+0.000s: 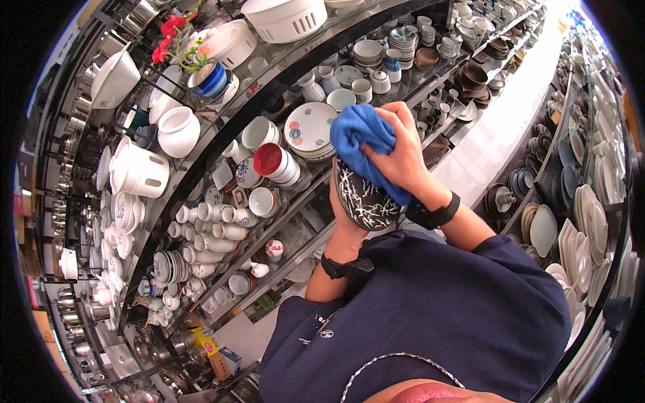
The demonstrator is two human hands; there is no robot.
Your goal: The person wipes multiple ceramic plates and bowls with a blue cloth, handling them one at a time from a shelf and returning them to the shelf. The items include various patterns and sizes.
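Observation:
A black dish (364, 199) with white streaks across it is held up in front of my chest. Its lower left edge rests in my left hand (345, 214), whose fingers are mostly hidden behind it. My right hand (401, 153) grips a bunched blue cloth (357, 132). The cloth lies against the dish's upper part, and a fold of it hangs down along the right side. Just beyond the cloth, a stack of white plates (308, 127) with a flower pattern stands on the shelf.
A glass shelf ahead carries a red-lined bowl (269, 158), small vases (221, 242) and stacked cups. Higher up stand white lidded pots (140, 169) and a blue flowerpot (209, 83) with red flowers. Racks of plates (589, 221) line the right side, across a pale tiled aisle (504, 121).

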